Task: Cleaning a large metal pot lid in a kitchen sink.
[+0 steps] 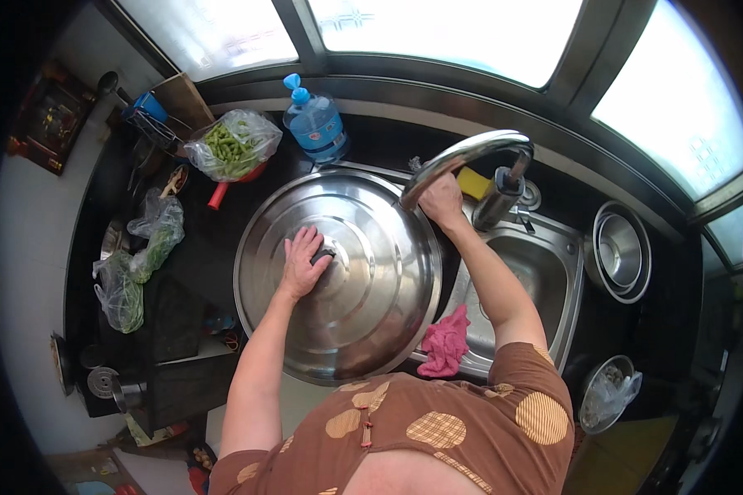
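A large round stainless-steel lid (371, 309) with concentric ridges covers the left part of the sink area before me. My left hand (300, 263) lies palm down near its centre, fingers stretched out, thumb against the black knob (322, 255). Beyond the lid's far right rim is my right hand (441, 198), bent at the wrist. The curved chrome faucet spout (464, 154) passes in front of that hand and hides part of it, so I cannot tell what it holds. A pink cloth (446, 346) hangs at the near edge of the steel sink (532, 272).
At the back stand a blue-capped water bottle (316, 127) and bagged green pods (230, 145) over a red-handled container (218, 195). A yellow sponge (473, 183) lies behind the faucet. Nested steel bowls (620, 247) stand right. Bagged greens (124, 297) lie left.
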Demonstrator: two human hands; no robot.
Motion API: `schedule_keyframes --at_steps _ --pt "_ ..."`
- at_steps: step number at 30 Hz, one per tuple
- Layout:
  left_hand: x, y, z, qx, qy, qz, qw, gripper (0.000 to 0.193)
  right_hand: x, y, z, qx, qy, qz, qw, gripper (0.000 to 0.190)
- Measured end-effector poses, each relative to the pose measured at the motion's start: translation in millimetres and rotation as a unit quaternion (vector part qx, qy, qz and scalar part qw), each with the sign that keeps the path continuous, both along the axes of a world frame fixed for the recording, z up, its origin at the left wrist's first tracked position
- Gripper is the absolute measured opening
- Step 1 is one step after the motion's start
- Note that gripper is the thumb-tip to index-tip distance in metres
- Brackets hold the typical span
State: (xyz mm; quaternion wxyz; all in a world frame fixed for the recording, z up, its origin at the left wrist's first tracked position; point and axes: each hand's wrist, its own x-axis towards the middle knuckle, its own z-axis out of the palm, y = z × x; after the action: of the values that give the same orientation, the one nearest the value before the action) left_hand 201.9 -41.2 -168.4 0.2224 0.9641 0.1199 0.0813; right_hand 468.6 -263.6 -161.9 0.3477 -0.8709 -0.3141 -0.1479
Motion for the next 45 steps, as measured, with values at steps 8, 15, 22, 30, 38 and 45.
schedule_keyframes --at_steps 8,15,22,30,38,45 --pt "-0.1 3.9 3.4 0.015 0.016 -0.003 1.0 0.056 -67.5 -64.4 -17.4 0.153 0.284 0.015 0.946 0.043" --pt "27.2 -28.8 50.6 0.137 0.17 0.042 0.975 0.047 -73.8 -79.1 -38.2 0.202 0.31 -0.027 0.929 0.041" --pt "19.6 -30.7 35.0 0.081 0.164 0.096 0.978 0.059 -95.2 -65.2 -54.1 0.057 0.262 -0.059 0.961 0.035" --pt "1.9 -11.7 34.9 0.058 0.176 0.071 0.98 0.059 -121.9 -69.3 -56.8 0.009 0.287 -0.052 0.956 0.035" --pt "1.2 -11.3 25.8 0.01 0.121 0.013 0.993 0.048 -28.5 -2.4 -61.3 -0.051 0.276 -0.022 0.96 0.026" --pt "-12.4 -7.7 27.2 -0.004 0.088 0.043 0.995 0.046 -81.6 -43.8 -59.7 -0.096 0.348 -0.041 0.932 0.033"
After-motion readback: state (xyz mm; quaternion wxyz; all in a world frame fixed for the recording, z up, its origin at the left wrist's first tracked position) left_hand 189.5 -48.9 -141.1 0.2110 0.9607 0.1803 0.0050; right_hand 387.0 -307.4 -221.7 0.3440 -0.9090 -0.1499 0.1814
